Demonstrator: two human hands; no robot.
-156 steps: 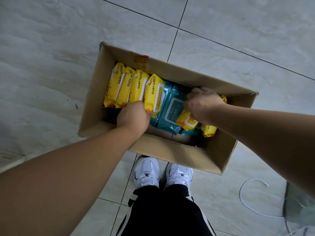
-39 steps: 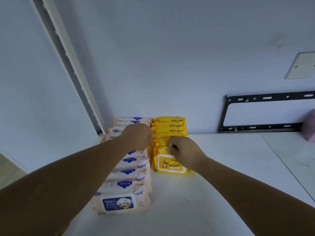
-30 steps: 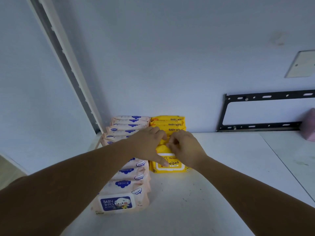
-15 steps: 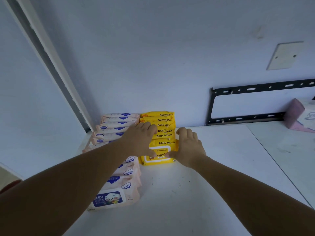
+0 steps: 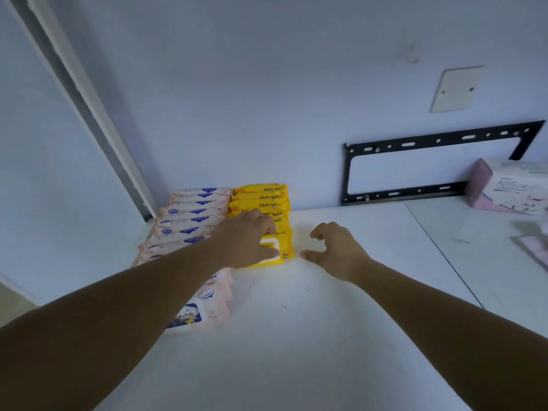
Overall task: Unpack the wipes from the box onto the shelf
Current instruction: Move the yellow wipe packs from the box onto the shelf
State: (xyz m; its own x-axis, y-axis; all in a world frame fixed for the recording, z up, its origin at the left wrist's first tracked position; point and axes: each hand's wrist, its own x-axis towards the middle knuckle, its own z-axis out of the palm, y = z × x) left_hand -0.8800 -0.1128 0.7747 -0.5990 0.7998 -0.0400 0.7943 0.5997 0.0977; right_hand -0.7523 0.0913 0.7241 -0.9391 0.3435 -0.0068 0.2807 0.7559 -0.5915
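Observation:
A row of yellow baby wipes packs [image 5: 267,197] stands on the white shelf [image 5: 296,336], its back against the wall. My left hand [image 5: 246,238] rests on the front yellow pack [image 5: 286,250], fingers over its top and thumb on its white lid. My right hand [image 5: 335,250] hovers just right of that pack, loosely curled, touching nothing. A longer row of pink wipes packs [image 5: 192,215] runs along the left side, partly hidden by my left arm. The cardboard box is out of view.
A black metal bracket [image 5: 415,192] is fixed to the wall at the back right. A pink tissue package [image 5: 510,188] lies at the far right, with another blurred pink item below it. A white upright rail [image 5: 89,114] marks the shelf's left corner.
My right hand has let go of the front yellow pack and drawn off to the right. My left hand has stayed on the pack. The view has shifted slightly left.

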